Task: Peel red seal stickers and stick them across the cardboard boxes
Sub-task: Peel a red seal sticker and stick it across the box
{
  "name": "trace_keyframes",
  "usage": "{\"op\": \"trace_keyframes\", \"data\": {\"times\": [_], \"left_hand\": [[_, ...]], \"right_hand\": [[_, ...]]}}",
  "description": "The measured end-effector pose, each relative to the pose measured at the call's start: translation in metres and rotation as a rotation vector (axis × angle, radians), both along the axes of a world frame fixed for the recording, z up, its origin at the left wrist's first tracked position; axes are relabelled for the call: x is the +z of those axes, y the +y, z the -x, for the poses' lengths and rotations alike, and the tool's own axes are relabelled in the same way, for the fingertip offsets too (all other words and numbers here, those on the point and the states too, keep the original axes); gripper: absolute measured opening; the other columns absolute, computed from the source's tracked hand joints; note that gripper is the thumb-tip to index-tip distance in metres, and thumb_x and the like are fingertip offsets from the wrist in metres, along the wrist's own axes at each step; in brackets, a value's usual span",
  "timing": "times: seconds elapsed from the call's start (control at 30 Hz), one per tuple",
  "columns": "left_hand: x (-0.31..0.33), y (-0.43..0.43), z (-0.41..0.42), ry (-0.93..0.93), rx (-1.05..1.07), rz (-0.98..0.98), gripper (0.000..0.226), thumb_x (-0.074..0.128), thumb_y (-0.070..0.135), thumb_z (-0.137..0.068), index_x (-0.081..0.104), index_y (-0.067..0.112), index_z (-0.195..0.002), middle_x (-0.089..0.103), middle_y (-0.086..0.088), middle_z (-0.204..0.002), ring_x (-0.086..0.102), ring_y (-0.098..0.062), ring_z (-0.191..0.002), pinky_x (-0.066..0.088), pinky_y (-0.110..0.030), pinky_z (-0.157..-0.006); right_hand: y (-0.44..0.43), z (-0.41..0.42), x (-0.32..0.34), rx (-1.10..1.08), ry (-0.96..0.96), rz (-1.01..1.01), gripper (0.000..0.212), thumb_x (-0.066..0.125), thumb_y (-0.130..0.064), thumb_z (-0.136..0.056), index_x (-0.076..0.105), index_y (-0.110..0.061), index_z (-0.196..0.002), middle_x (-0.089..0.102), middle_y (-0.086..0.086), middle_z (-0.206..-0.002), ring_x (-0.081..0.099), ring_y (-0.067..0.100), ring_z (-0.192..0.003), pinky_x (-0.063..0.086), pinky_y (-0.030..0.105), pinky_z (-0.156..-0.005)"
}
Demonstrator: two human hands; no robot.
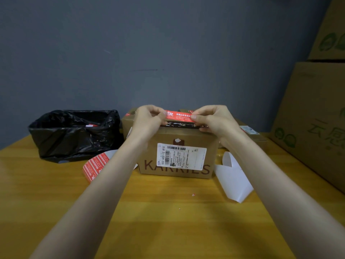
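The red seal sticker (178, 116) is stretched flat just over the top of the cardboard box (177, 136), near its front edge. Its long axis runs from 9 o'clock to 3 o'clock, with white Chinese print too small to read. The left hand (149, 119) pinches the 9 o'clock end between thumb and fingertips and the right hand (211, 120) pinches the 3 o'clock end, so neither is nearer and the strip spans the gap between them. Whether the sticker already touches the lid I cannot tell. The box top lies straight below the grip, so the coming move is probably a short lowering and press, with the strip kept taut and square across the top. On the front face, dark red letters read "KARRIES", partly covered by a white shipping label (182, 156) with a barcode and "502-602-12 815". From the box, a curled sheet of red stickers (94, 166) lies at 9 o'clock on the wooden table (168, 221), and white backing paper (233, 182) lies at 4 o'clock. A bin lined with a black bag (74, 133) stands at 10 o'clock, and large cartons with green print (317, 118) stand stacked at 3 o'clock.
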State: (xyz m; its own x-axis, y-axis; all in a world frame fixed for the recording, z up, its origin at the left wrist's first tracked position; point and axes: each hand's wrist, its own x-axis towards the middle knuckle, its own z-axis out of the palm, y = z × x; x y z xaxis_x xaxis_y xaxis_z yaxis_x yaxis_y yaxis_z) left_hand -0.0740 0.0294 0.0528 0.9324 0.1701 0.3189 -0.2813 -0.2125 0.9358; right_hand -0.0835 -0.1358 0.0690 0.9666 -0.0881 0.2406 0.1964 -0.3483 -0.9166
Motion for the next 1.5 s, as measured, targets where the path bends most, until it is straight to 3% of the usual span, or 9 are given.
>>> {"op": "trace_keyframes", "data": {"times": [0.17,0.43,0.6,0.77,0.97,1.13,1.23,1.33,1.5], "left_hand": [[0.003,0.001,-0.01,-0.023,0.048,-0.092,0.013,0.064,0.021,-0.088,0.061,0.021,-0.076,0.064,0.002,-0.091,0.06,-0.017,-0.097,0.051,-0.037,-0.084],[0.012,-0.003,-0.022,-0.05,0.105,-0.269,0.008,0.065,0.017,-0.087,0.062,0.015,-0.08,0.06,0.006,-0.072,0.055,-0.007,-0.076,0.038,-0.023,-0.072],[0.011,-0.002,-0.029,-0.019,0.104,-0.291,0.007,0.067,0.021,-0.085,0.061,0.017,-0.084,0.065,-0.002,-0.086,0.059,-0.014,-0.087,0.045,-0.028,-0.075],[0.005,-0.002,-0.033,0.063,0.075,-0.274,0.009,0.067,0.024,-0.086,0.062,0.018,-0.081,0.066,-0.004,-0.094,0.06,-0.017,-0.095,0.047,-0.029,-0.074],[0.01,0.0,-0.037,0.111,0.022,-0.229,0.014,0.067,0.022,-0.085,0.062,0.018,-0.073,0.065,-0.007,-0.092,0.061,-0.022,-0.097,0.048,-0.029,-0.072],[0.014,-0.002,-0.041,0.156,0.02,-0.37,0.016,0.068,0.025,-0.085,0.069,0.01,-0.084,0.066,-0.005,-0.093,0.06,-0.019,-0.091,0.045,-0.031,-0.077],[0.015,-0.002,-0.043,0.179,0.015,-0.438,0.016,0.07,0.024,-0.083,0.071,0.008,-0.087,0.068,-0.006,-0.095,0.061,-0.02,-0.091,0.045,-0.031,-0.077],[0.015,-0.003,-0.041,0.195,0.028,-0.504,0.017,0.071,0.025,-0.082,0.072,0.009,-0.088,0.066,-0.004,-0.091,0.058,-0.018,-0.087,0.042,-0.029,-0.073],[0.015,-0.003,-0.041,0.185,0.048,-0.567,0.014,0.071,0.021,-0.082,0.073,0.009,-0.089,0.067,-0.003,-0.092,0.057,-0.016,-0.085,0.041,-0.027,-0.073]], "right_hand": [[-0.001,-0.01,0.004,-0.036,-0.025,0.01,0.006,0.07,-0.023,-0.082,0.069,-0.02,-0.087,0.062,-0.008,-0.082,0.057,0.008,-0.075,0.051,0.022,-0.066],[0.0,-0.027,0.002,-0.103,-0.009,0.04,0.009,0.072,-0.025,-0.08,0.068,-0.019,-0.086,0.062,-0.006,-0.087,0.057,0.012,-0.088,0.05,0.022,-0.068],[-0.005,-0.036,0.002,-0.121,0.034,0.015,0.039,0.077,-0.022,-0.075,0.06,-0.013,-0.108,0.058,0.0,-0.094,0.056,0.008,-0.071,0.048,0.019,-0.064],[-0.007,-0.041,-0.003,-0.106,0.071,0.036,0.018,0.074,-0.025,-0.077,0.067,-0.012,-0.088,0.063,-0.003,-0.078,0.06,0.01,-0.073,0.048,0.02,-0.062],[-0.007,-0.045,-0.002,-0.072,0.085,0.052,0.013,0.07,-0.019,-0.083,0.059,-0.013,-0.088,0.061,-0.001,-0.079,0.055,0.006,-0.065,0.042,0.016,-0.053],[-0.005,-0.05,0.001,-0.074,0.137,0.193,0.021,0.072,-0.016,-0.08,0.052,-0.015,-0.074,0.059,0.002,-0.082,0.054,0.012,-0.073,0.046,0.024,-0.067],[-0.003,-0.053,0.003,-0.089,0.174,0.275,0.02,0.074,-0.02,-0.079,0.06,-0.008,-0.086,0.063,0.007,-0.094,0.058,0.019,-0.088,0.049,0.032,-0.08],[0.0,-0.056,0.003,-0.1,0.206,0.357,0.031,0.074,-0.022,-0.078,0.063,-0.006,-0.102,0.066,0.009,-0.099,0.061,0.023,-0.093,0.051,0.035,-0.084],[0.002,-0.053,0.004,-0.115,0.193,0.457,0.019,0.073,-0.02,-0.079,0.063,-0.008,-0.09,0.064,0.008,-0.102,0.06,0.023,-0.097,0.05,0.035,-0.083]]}}
